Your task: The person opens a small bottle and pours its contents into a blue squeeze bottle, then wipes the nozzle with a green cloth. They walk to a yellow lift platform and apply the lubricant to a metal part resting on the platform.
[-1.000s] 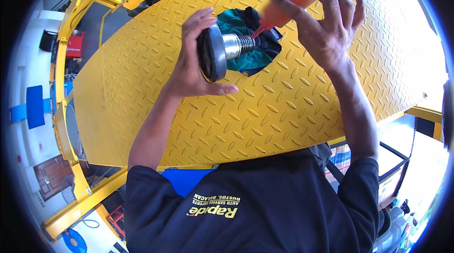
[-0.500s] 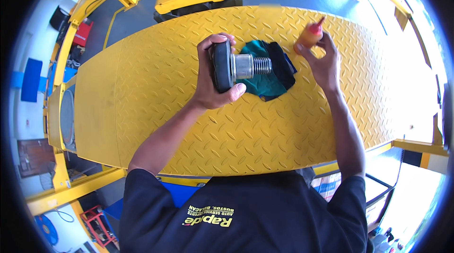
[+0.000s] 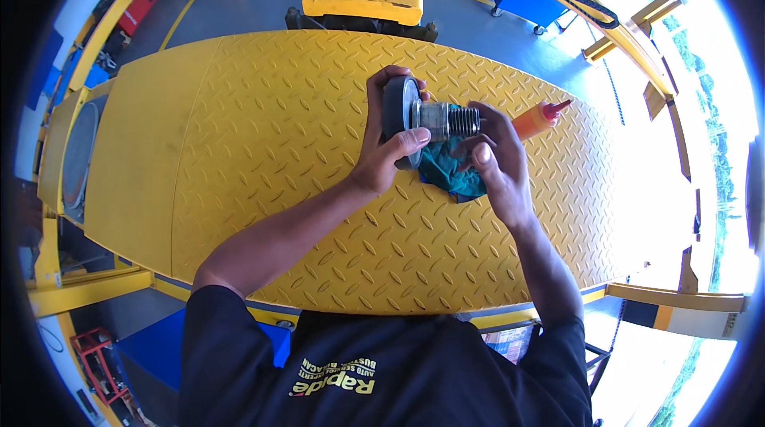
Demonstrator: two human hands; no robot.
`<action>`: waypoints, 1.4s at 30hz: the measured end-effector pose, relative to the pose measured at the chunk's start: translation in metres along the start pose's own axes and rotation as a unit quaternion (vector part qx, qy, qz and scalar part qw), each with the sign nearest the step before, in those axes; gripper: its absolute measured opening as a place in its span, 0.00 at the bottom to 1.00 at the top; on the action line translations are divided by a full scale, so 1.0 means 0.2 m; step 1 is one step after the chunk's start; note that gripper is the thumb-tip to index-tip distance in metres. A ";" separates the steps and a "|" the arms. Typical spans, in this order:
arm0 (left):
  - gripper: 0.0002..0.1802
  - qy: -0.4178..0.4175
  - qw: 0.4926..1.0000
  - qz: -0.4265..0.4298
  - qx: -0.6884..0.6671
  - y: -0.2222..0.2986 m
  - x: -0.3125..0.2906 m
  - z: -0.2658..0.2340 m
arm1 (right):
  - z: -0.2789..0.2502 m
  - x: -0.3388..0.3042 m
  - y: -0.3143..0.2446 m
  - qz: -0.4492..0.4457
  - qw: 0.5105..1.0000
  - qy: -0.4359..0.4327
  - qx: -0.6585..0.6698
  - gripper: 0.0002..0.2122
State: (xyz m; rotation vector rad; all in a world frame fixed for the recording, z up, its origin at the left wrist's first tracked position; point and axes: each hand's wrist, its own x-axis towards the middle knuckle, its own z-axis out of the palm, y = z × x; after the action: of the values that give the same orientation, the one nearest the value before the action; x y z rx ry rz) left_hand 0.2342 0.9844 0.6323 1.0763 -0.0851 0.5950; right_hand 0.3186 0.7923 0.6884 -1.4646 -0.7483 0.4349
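My left hand [image 3: 389,132] is closed around a black round lift pad [image 3: 401,120], its thumb on the collar side. From the pad a silver stem with a threaded end [image 3: 462,121] points to the right. My right hand [image 3: 504,164] is beside that threaded end, fingers apart and slightly curled; whether a fingertip touches the thread I cannot tell. Just beyond the right hand is an orange squeeze bottle [image 3: 535,120] with a red nozzle, its lower part hidden by the hand. Beneath the stem lies a crumpled green cloth [image 3: 450,172], partly covered by my right hand.
Both hands are over a yellow diamond-patterned metal plate [image 3: 319,236]. Past its far edge is a yellow block with a round hole [image 3: 362,0]. A blue wheeled cart [image 3: 522,0] stands at the far right, with yellow frame beams along both sides.
My right hand has let go of the orange bottle and moved left to the threaded stem. My left hand still holds the lift pad. The whole view has shifted.
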 end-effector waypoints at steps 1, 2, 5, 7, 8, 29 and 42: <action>0.52 -0.007 1.000 0.011 0.024 0.01 0.01 -0.01 | -0.01 0.05 -0.02 0.020 0.999 -0.028 -0.015 0.42; 0.52 -0.014 0.998 0.022 0.048 0.01 0.01 -0.02 | -0.02 0.09 -0.05 0.040 0.997 -0.056 -0.030 0.41; 0.55 -0.061 0.996 0.047 0.039 0.00 0.01 -0.04 | -0.02 0.12 -0.07 0.077 0.994 -0.061 -0.037 0.35; 0.56 -0.090 0.992 0.056 0.061 -0.02 0.03 -0.05 | -0.02 0.11 -0.08 0.133 0.989 -0.058 -0.031 0.33; 0.56 -0.102 0.991 0.057 0.070 -0.03 0.02 -0.04 | -0.02 0.09 -0.07 0.106 0.991 -0.051 -0.066 0.32; 0.57 -0.203 0.961 0.118 0.143 -0.07 0.03 -0.03 | -0.10 0.02 -0.05 0.192 0.968 -0.142 -0.072 0.25; 0.56 -0.140 0.975 0.039 0.169 0.00 0.03 0.02 | -0.12 0.03 -0.01 0.054 0.983 -0.104 -0.142 0.28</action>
State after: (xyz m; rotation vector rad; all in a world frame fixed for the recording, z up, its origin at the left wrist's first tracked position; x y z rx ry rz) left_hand 0.2399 0.9839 0.6364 1.4903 -0.2802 0.5352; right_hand 0.3390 0.7795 0.6937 -1.7508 -0.9295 0.5883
